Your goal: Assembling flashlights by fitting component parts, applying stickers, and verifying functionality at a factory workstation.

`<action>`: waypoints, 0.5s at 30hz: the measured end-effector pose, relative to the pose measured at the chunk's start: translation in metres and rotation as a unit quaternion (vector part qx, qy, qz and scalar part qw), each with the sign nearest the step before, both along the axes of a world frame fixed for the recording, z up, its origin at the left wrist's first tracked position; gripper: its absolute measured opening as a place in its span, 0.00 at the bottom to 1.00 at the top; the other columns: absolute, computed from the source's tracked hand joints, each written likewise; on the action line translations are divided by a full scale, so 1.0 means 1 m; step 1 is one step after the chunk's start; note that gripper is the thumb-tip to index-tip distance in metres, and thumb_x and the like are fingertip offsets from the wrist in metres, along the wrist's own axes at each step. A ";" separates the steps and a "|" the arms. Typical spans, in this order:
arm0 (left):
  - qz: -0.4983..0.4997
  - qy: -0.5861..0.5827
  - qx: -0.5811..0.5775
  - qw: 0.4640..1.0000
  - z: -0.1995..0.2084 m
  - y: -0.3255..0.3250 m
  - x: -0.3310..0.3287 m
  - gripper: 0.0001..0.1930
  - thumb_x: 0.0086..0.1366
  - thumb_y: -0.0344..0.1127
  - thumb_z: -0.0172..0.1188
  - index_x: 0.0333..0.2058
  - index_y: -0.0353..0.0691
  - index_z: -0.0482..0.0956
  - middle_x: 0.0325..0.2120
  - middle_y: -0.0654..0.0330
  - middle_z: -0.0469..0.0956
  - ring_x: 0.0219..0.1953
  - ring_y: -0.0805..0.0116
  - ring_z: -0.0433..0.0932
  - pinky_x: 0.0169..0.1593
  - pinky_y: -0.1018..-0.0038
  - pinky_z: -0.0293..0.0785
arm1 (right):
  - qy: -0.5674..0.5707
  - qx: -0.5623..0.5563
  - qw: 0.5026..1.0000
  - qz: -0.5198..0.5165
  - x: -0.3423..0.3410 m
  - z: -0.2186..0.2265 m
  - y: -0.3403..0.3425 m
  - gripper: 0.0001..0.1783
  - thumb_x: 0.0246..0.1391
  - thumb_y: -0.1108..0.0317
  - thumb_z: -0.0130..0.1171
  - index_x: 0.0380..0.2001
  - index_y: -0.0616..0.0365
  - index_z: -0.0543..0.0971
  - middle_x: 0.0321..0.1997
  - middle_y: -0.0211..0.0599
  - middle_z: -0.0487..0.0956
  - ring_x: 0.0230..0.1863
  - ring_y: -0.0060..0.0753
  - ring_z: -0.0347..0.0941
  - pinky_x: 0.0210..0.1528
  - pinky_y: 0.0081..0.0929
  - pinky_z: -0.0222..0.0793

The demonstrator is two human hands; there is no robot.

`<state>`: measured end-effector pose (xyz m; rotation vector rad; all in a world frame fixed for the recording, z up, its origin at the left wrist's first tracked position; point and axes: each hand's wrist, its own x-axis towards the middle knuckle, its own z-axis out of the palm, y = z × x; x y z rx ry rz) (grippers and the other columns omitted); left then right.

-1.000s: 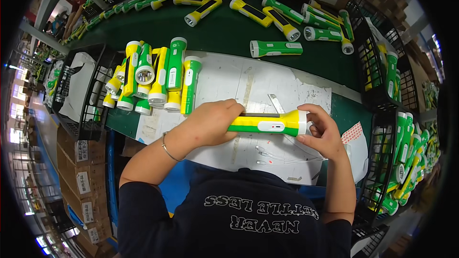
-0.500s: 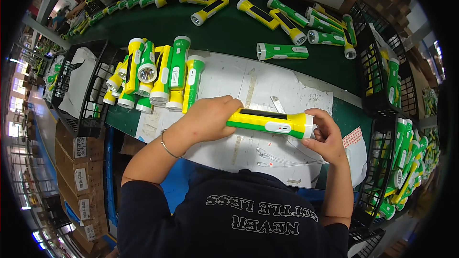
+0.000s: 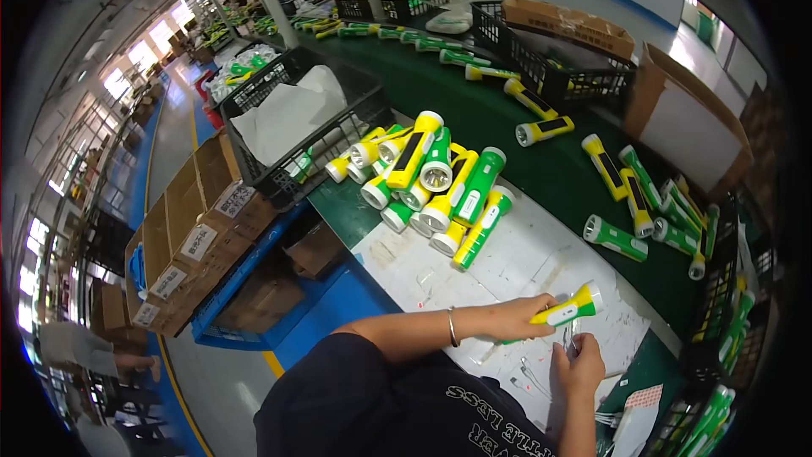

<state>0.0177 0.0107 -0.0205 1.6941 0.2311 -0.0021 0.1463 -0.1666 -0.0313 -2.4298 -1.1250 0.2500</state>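
1. Moved the right hand (image 3: 584, 362) down from the lens end of the flashlight (image 3: 568, 310) since the earlier frame, tipping that end up and away, and swung the whole view leftward.
2. Grasping the flashlight's yellow-and-green body in the left hand (image 3: 520, 319), with fingers wrapped round it and the pale lens end jutting out to their right.
3. Curling the right fingers just below the flashlight; cannot tell whether pinching a cable end or nothing.
4. Showing white cables (image 3: 528, 377) on the white board (image 3: 529, 258), below the left fingers and to the left of the right ones.
5. Showing a pile of flashlights (image 3: 480, 184) beyond the left fingers and to their left, well apart, with a black crate (image 3: 348, 80) farther left.
6. Showing loose flashlights (image 3: 616, 239) on a dark green surface (image 3: 554, 182) beyond the right fingers.
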 end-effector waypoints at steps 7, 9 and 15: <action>0.090 0.005 -0.013 0.996 -0.007 -0.007 0.005 0.28 0.53 0.41 0.63 0.45 0.31 0.60 0.39 0.47 0.73 0.41 0.62 0.73 0.44 0.71 0.69 | -0.021 0.063 0.994 0.081 0.022 -0.011 0.004 0.09 0.46 0.69 0.60 0.30 0.58 0.71 0.24 0.35 0.73 0.23 0.36 0.72 0.27 0.30 0.67; 0.104 0.004 -0.004 0.995 -0.017 -0.009 0.009 0.28 0.52 0.41 0.65 0.44 0.31 0.61 0.38 0.47 0.73 0.40 0.62 0.74 0.44 0.71 0.69 | 0.163 0.152 0.973 0.053 0.021 -0.010 0.002 0.07 0.48 0.71 0.58 0.29 0.59 0.70 0.23 0.31 0.71 0.22 0.27 0.69 0.26 0.24 0.65; 0.088 0.009 0.060 0.994 -0.013 -0.026 0.018 0.28 0.51 0.40 0.63 0.44 0.31 0.60 0.35 0.46 0.72 0.39 0.59 0.75 0.42 0.69 0.70 | 0.370 0.244 0.896 0.003 0.023 0.004 -0.009 0.05 0.53 0.73 0.55 0.28 0.61 0.70 0.20 0.23 0.68 0.22 0.11 0.62 0.24 0.11 0.58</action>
